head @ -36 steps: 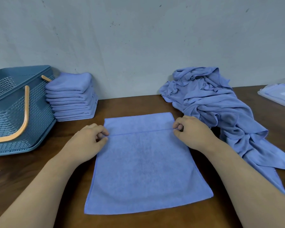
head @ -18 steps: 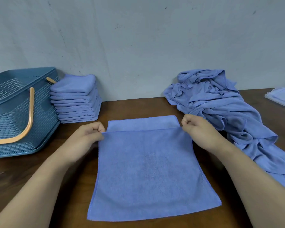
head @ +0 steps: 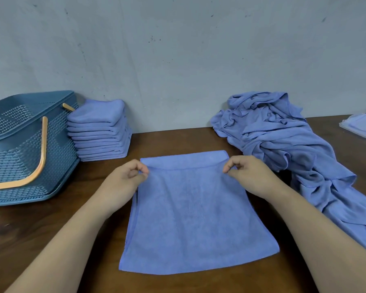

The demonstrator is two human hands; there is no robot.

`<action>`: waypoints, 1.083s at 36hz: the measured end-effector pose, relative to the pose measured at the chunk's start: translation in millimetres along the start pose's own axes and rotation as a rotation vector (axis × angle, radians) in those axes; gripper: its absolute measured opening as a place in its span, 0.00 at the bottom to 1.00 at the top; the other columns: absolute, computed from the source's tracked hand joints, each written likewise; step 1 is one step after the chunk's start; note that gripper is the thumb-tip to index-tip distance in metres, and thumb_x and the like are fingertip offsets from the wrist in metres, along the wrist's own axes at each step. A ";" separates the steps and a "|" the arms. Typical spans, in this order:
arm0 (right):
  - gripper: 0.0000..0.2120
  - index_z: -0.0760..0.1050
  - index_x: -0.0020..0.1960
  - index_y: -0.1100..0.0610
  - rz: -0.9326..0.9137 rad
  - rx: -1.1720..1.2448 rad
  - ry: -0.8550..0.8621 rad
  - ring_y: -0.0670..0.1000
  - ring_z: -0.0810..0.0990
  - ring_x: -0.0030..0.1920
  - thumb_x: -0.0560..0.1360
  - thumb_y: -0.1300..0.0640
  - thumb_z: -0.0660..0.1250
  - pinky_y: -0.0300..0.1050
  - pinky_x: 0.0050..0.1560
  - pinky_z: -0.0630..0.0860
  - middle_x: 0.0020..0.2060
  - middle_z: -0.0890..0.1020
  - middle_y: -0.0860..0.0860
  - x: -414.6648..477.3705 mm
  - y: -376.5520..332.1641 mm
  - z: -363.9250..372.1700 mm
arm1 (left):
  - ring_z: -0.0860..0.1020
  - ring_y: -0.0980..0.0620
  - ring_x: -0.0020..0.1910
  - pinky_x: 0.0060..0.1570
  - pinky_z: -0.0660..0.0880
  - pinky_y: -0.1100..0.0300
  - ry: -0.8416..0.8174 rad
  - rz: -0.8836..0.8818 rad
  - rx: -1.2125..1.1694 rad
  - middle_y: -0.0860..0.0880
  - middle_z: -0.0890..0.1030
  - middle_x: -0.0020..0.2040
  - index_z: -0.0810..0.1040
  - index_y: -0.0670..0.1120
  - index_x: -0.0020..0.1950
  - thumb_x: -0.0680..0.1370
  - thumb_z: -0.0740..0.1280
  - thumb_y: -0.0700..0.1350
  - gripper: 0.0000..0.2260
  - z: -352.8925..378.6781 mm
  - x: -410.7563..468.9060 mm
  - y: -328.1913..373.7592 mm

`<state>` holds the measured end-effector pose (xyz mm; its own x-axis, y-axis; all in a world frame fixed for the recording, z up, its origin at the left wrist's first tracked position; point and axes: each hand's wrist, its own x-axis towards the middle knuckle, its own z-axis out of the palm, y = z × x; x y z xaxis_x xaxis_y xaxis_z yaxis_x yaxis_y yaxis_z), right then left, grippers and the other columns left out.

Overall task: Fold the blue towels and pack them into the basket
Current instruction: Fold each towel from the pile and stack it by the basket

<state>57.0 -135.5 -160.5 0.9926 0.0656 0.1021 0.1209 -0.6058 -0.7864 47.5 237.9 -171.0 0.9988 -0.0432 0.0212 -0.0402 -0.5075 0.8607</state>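
Two hands work one blue towel (head: 190,210) lying on the brown tabletop (head: 40,229). From the head camera, the left hand (head: 125,180) pinches its upper left corner and the right hand (head: 247,174) pinches the upper right, fingers curled on the folded-over edge. A stack of folded towels (head: 99,132) sits beside the basket (head: 19,149) at left; a crumpled towel heap (head: 287,144) lies at right.

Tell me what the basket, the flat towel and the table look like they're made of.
The basket looks like molded plastic: matte teal, with a perforated woven-look pattern in its walls. The towel is soft cloth, probably microfibre or terry, judging by its fuzzy matte nap and stitched hem. The table is dark brown wood or a wood-look veneer, with faint grain and a slight sheen.
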 end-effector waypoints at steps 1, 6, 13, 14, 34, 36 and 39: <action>0.13 0.84 0.43 0.48 -0.007 0.003 0.016 0.43 0.66 0.26 0.78 0.63 0.68 0.33 0.28 0.64 0.25 0.71 0.42 -0.8 -0.6 1.3 | 0.76 0.51 0.38 0.48 0.74 0.50 -0.005 0.005 0.032 0.49 0.84 0.43 0.82 0.56 0.56 0.74 0.67 0.60 0.15 0.5 -1.1 0.2; 0.17 0.84 0.43 0.48 -0.060 0.167 0.194 0.44 0.63 0.26 0.78 0.66 0.63 0.34 0.27 0.61 0.26 0.71 0.42 1.7 -3.2 7.3 | 0.81 0.50 0.43 0.50 0.74 0.50 0.093 0.080 -0.091 0.52 0.87 0.48 0.86 0.53 0.52 0.76 0.69 0.54 0.10 2.4 -4.8 10.5; 0.15 0.80 0.57 0.41 -0.149 -0.020 0.151 0.30 0.77 0.42 0.83 0.61 0.63 0.26 0.42 0.71 0.42 0.80 0.26 13.3 -3.7 17.3 | 0.81 0.57 0.58 0.62 0.76 0.55 0.204 0.075 -0.038 0.60 0.84 0.58 0.77 0.66 0.68 0.81 0.69 0.58 0.15 10.5 3.1 11.3; 0.15 0.80 0.60 0.42 -0.152 -0.092 0.106 0.30 0.77 0.50 0.83 0.61 0.64 0.26 0.50 0.71 0.51 0.81 0.29 13.2 -2.1 19.6 | 0.80 0.58 0.60 0.62 0.75 0.58 0.161 0.077 0.087 0.61 0.82 0.61 0.74 0.66 0.72 0.83 0.68 0.57 0.17 13.1 2.9 7.3; 0.17 0.80 0.57 0.35 -0.076 -0.298 -0.150 0.37 0.76 0.48 0.73 0.49 0.79 0.29 0.48 0.71 0.49 0.76 0.43 -6.8 2.3 -3.5 | 0.71 0.61 0.64 0.68 0.72 0.52 -0.253 0.082 0.691 0.67 0.71 0.65 0.73 0.67 0.66 0.80 0.69 0.64 0.15 -11.5 -21.6 16.9; 0.17 0.80 0.56 0.33 -0.041 -0.288 -0.196 0.42 0.78 0.48 0.71 0.47 0.80 0.36 0.52 0.75 0.50 0.76 0.43 -9.1 0.6 -8.1 | 0.73 0.63 0.56 0.62 0.73 0.56 -0.291 0.060 0.684 0.66 0.73 0.59 0.75 0.69 0.60 0.76 0.73 0.67 0.15 -18.1 -23.9 18.7; 0.13 0.81 0.54 0.35 -0.061 -0.236 -0.155 0.41 0.76 0.41 0.73 0.47 0.79 0.33 0.45 0.73 0.44 0.76 0.43 -9.3 0.4 -7.0 | 0.75 0.64 0.50 0.55 0.73 0.61 -0.269 0.061 0.630 0.63 0.74 0.53 0.78 0.68 0.56 0.72 0.73 0.71 0.16 -21.3 -23.3 18.2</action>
<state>47.8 -142.0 -157.5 0.9755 0.2169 0.0357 0.1923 -0.7635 -0.6165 24.0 248.0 -145.0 0.9564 -0.2579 -0.1368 -0.1849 -0.8977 0.4000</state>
